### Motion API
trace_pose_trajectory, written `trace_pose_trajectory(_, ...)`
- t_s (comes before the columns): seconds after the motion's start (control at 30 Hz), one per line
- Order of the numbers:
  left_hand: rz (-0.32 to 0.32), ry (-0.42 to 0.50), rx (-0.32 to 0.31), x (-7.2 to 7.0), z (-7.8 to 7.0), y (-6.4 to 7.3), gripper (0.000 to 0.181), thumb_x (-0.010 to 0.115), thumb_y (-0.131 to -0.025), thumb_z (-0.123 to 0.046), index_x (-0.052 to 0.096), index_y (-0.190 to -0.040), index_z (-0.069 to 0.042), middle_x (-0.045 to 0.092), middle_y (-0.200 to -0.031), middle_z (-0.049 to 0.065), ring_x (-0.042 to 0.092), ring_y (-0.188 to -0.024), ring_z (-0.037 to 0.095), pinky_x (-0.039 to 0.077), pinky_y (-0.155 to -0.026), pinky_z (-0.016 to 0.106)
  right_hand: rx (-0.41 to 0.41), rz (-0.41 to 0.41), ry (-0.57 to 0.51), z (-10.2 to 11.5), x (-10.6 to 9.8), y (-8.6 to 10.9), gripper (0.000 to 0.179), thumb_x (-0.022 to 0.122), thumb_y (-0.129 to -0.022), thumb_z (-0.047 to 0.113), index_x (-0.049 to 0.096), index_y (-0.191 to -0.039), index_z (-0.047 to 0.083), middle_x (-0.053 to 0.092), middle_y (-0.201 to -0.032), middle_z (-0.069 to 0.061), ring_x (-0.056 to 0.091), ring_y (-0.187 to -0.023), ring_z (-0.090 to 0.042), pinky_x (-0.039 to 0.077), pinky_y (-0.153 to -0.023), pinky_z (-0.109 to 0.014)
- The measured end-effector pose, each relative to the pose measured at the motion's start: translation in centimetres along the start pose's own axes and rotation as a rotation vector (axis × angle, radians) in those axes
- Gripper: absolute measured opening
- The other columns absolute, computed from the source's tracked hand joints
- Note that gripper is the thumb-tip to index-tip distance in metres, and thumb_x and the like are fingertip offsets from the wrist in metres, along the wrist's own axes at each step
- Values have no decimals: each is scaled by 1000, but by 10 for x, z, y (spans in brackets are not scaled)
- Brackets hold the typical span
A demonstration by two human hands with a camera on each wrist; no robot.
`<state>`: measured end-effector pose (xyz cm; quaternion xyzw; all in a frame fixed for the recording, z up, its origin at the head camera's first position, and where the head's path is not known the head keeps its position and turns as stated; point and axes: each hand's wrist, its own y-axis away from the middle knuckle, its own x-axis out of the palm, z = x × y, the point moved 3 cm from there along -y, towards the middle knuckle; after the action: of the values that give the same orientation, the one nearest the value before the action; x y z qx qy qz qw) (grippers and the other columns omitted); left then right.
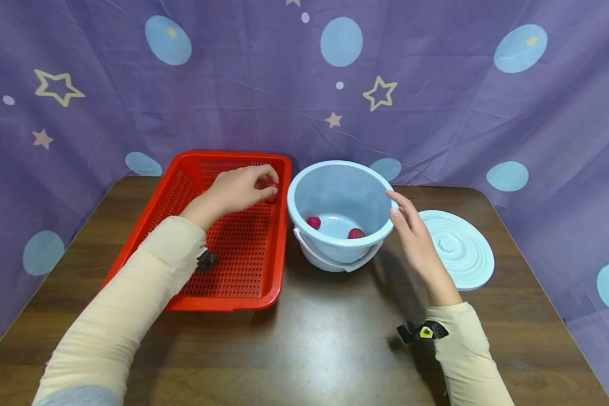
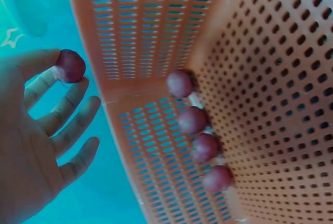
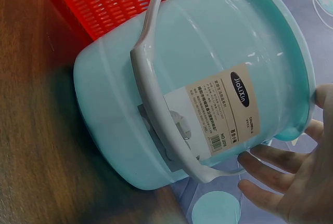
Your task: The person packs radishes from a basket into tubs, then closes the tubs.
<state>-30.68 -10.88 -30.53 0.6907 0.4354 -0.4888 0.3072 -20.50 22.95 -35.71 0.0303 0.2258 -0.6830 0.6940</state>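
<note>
My left hand (image 1: 235, 189) pinches a small round red radish (image 2: 69, 66) between thumb and fingertips, over the right side of a red slotted plastic basket (image 1: 281, 248). Several more radishes (image 2: 192, 120) lie in a row along the basket's wall in the left wrist view; the hand mostly hides them in the head view. My right hand (image 1: 418, 242) touches the right rim of a light blue bucket (image 1: 330, 248), its fingers spread and fairly straight. Two radishes, one on the left (image 1: 313, 222) and one on the right (image 1: 356, 233), sit on the bucket's bottom.
A round light blue lid (image 1: 459, 248) lies flat on the wooden table (image 1: 325, 349), right of the bucket. The bucket's white handle (image 1: 352, 265) hangs down at the front. A purple curtain (image 1: 264, 84) with stars and dots stands behind the table.
</note>
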Motion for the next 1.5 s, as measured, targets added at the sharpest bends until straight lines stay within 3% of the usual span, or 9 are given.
trace_pose_trajectory(0.23, -64, -13, 13, -19, -16, 9, 21, 61, -96, -35, 61, -115, -26, 66, -104, -4, 60, -91, 17, 46, -79, 46, 12, -4, -9, 0, 0, -1, 46, 41, -107, 26, 41, -150, 12, 49, -141, -23, 46, -128, -30, 30, -109, -49)
trace_pose_trajectory(0.57, -147, 48, 15, -34, -35, 22, 26, 61, -96, -39, 60, -119, -28, 63, -99, -5, 57, -84, 17, 45, -75, 40, -8, -1, 13, -1, 0, -1, 47, 40, -107, 29, 40, -151, 13, 48, -142, -24, 45, -129, -32, 30, -109, -52)
trace_pose_trajectory(0.87, -237, 94, 84, -44, -61, 33, 24, 62, -97, -40, 61, -119, -31, 61, -99, -7, 57, -80, 12, 46, -71, 38, -4, -6, 17, 0, 0, 0, 46, 41, -107, 28, 41, -150, 13, 49, -140, -24, 46, -128, -32, 30, -109, -51)
trace_pose_trajectory(1.23, -255, 44, 225, -41, -95, 39, 23, 64, -96, -39, 65, -117, -30, 59, -99, -9, 55, -84, 11, 45, -67, 31, -6, -7, 3, -1, 1, 1, 45, 41, -107, 27, 42, -150, 13, 51, -139, -23, 47, -127, -30, 31, -109, -50)
trace_pose_trajectory(1.5, -176, -9, 302, -28, -117, 33, 23, 63, -96, -41, 65, -118, -33, 62, -102, -14, 55, -88, 6, 46, -70, 28, -22, -9, 17, -4, 1, 0, 46, 40, -107, 30, 41, -150, 13, 49, -140, -24, 46, -128, -32, 30, -109, -52)
